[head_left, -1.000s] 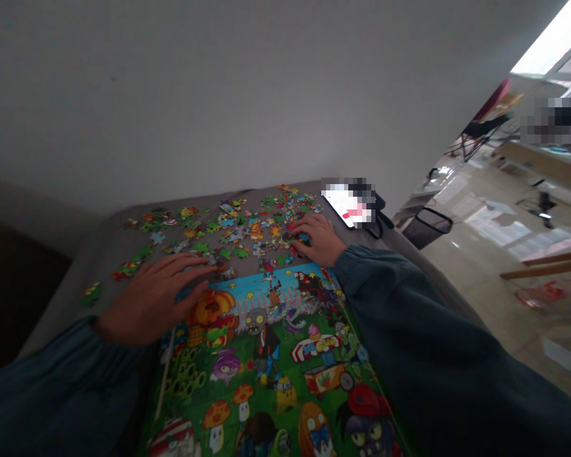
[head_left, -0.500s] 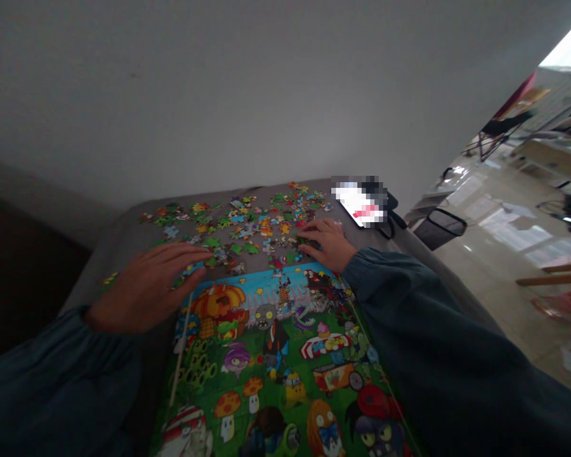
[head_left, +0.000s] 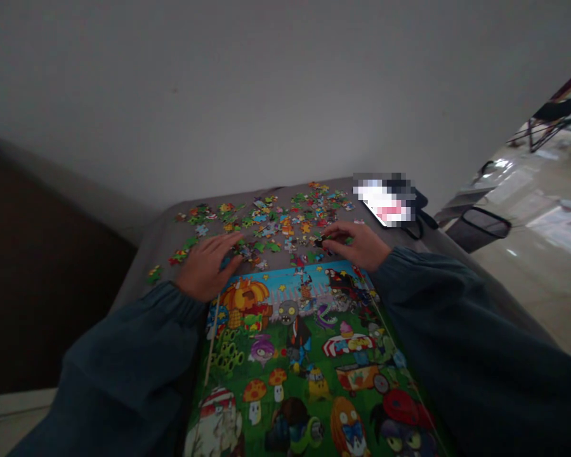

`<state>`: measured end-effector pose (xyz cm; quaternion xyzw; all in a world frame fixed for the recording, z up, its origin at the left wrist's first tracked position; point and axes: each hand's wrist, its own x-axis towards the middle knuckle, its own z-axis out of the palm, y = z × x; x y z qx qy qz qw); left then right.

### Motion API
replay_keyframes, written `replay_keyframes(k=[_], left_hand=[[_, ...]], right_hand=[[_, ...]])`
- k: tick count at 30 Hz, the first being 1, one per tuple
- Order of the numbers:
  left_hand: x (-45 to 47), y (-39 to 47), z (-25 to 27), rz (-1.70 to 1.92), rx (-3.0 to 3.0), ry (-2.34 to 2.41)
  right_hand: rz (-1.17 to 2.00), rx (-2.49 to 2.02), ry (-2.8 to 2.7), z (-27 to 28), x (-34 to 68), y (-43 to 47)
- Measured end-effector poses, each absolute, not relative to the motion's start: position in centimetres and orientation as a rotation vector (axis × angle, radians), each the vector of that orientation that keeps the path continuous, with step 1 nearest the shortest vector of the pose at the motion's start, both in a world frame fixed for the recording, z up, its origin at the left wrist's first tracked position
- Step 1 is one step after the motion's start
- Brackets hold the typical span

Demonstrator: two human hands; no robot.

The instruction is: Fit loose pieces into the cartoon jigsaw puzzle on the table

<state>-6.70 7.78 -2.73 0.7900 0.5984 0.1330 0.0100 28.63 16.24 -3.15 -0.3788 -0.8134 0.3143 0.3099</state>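
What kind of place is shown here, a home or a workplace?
Probably a room in a home or a hobby space: a grey table against a plain wall, loose puzzle pieces beside a cartoon puzzle, and a glossy floor.

A plain pale grey wall rises behind the grey cloth-covered surface; a black mesh wastebasket stands on the glossy pale tiled floor to the right; a dark folding frame is farther off, blurred.

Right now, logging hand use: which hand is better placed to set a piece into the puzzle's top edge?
Probably right: the right hand pinches a dark piece just above the puzzle; the left hand lies flat.
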Motion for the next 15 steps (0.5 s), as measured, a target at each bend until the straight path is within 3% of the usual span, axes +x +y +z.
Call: replay_keyframes(k=[15], left_hand=[[-6.6,7.7,-2.5,0.584,2.493,1.845]], right_hand=[[0.737,-0.981,-2.269,-2.2,28.9,15.6]])
